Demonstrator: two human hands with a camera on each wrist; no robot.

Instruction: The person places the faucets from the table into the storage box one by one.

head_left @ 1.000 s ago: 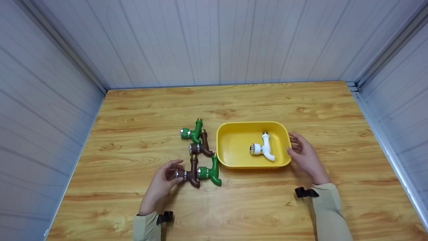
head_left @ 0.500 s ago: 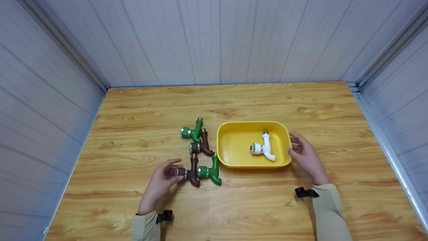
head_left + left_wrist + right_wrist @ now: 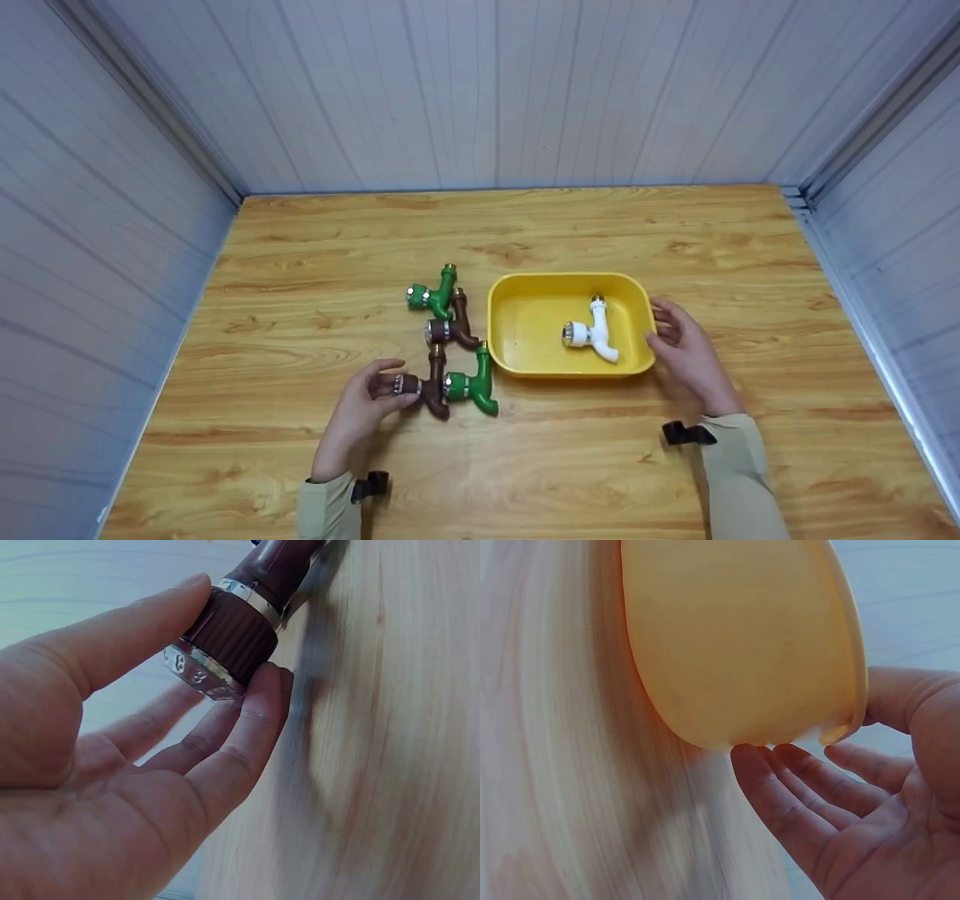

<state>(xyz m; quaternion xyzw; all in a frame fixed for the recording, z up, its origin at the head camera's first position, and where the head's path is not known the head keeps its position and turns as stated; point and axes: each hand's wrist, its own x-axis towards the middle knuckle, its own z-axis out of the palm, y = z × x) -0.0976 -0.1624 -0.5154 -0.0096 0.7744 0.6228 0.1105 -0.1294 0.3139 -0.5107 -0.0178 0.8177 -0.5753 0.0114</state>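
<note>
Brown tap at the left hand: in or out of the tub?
Out: the head view shows the brown tap at the left hand, outside the yellow tub.

A light-brown wood-grain tabletop (image 3: 570, 465) bears a yellow rounded-rectangular plastic tub (image 3: 531, 322), two dark-brown taps (image 3: 434, 388) and two green taps (image 3: 481, 384).

The nearer brown tap (image 3: 433, 390) has a ribbed, silver-capped knob (image 3: 234, 634) turned left and a brass end (image 3: 437, 350) facing forward; the yellow tub (image 3: 529, 330) (open-topped, round-cornered) stands upright to its right.
</note>
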